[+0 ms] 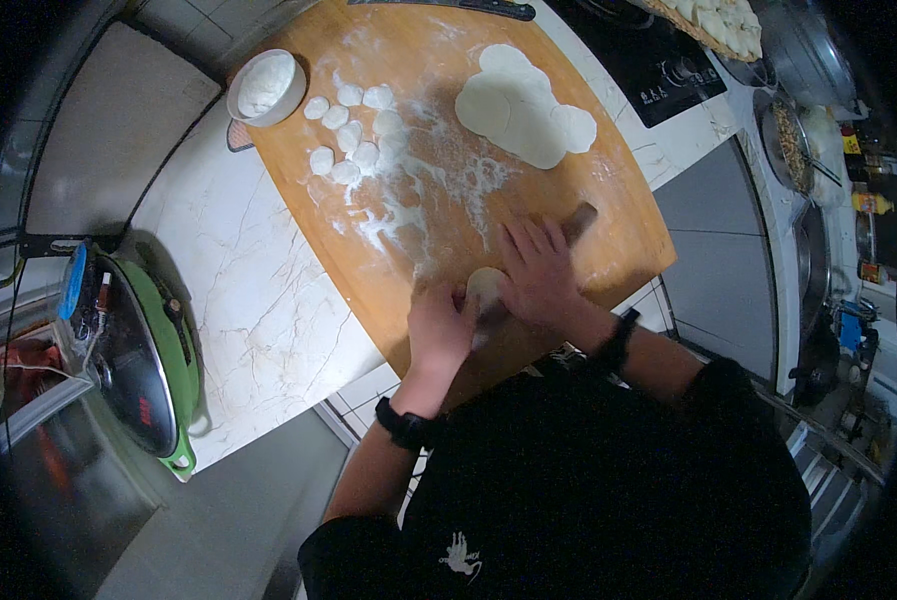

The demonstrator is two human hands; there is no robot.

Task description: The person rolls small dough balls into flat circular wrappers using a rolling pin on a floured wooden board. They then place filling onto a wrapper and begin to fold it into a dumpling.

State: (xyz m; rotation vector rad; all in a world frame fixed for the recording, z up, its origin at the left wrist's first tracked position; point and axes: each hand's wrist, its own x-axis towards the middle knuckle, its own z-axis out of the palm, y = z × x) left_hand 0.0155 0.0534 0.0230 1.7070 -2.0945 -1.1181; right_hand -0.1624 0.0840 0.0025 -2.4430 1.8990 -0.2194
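Note:
Near the front edge of a floured wooden board [328,225], my left hand [442,322] pinches the edge of a small dough round [484,283]. Under the palm of my right hand [540,274] lies a wooden rolling pin [580,223]; its far end sticks out past my fingers, and its near part lies over or beside the dough, partly hidden and blurred. Thin flat dough wrappers [519,109] overlap in a pile at the board's upper right. Several small floured dough pieces [349,136] lie at the upper left, with loose flour around them.
A white bowl of flour [267,86] stands at the board's upper left corner. A knife [486,6] lies along the far edge. Beyond the board's right side is a black cooktop [662,75]. A green lidded pan [148,360] sits on the marble-patterned counter [261,300] at left.

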